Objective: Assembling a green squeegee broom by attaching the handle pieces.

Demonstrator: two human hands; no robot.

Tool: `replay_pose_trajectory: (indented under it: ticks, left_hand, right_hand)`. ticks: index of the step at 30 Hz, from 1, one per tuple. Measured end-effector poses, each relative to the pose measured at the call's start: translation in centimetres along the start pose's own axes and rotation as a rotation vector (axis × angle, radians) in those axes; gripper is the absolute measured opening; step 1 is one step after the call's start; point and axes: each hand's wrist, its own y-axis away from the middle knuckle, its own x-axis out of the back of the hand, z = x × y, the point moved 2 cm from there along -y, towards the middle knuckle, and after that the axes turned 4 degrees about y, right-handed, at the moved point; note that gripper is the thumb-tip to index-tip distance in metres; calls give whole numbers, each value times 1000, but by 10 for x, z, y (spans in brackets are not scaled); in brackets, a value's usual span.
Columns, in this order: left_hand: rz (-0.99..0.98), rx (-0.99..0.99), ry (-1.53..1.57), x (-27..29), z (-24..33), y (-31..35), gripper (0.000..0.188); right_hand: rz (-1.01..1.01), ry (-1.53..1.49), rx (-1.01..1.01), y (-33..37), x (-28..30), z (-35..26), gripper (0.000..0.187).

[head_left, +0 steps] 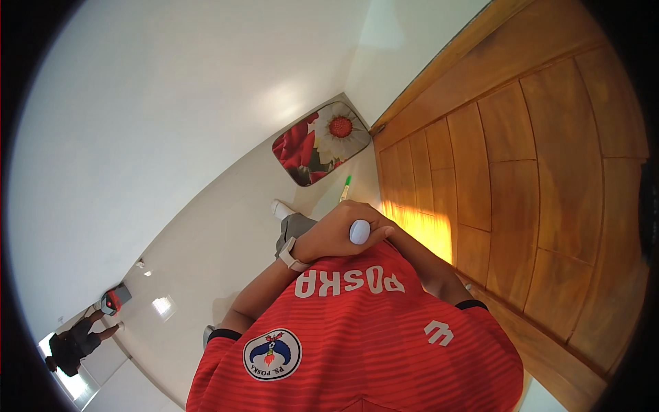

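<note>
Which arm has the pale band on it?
The left forearm, with the pale band around its wrist; the visible part of the right forearm is bare.

A floral mat (321,145) lies near wooden panels (511,172).

Single head view: wide fisheye worn on head, looked steeply down wearer's front. Red shirt (364,343) near lens, filled lower edge; left hand (333,230) close, mid-frame, pole (359,232) seen almost end-on. Floor mat (309,154) lay farther off, above. Wooden door (515,165) bowed along right; second person (74,343) distant, lower left, tipped.
</note>
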Motion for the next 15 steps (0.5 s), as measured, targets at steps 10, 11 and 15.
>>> replay_pose_trajectory:
  ticks: [10,11,15]
  left_hand:
    - [86,31,-52,-36,-22,-5,26]
    - [90,33,-54,-41,-25,-6,26]
    - [209,8,68,-58,-35,-14,38]
  right_hand:
    - [32,24,4,20,19,42,41]
    - [33,27,4,22,21,47,40]
    - [78,86,-62,27,32,88,38]
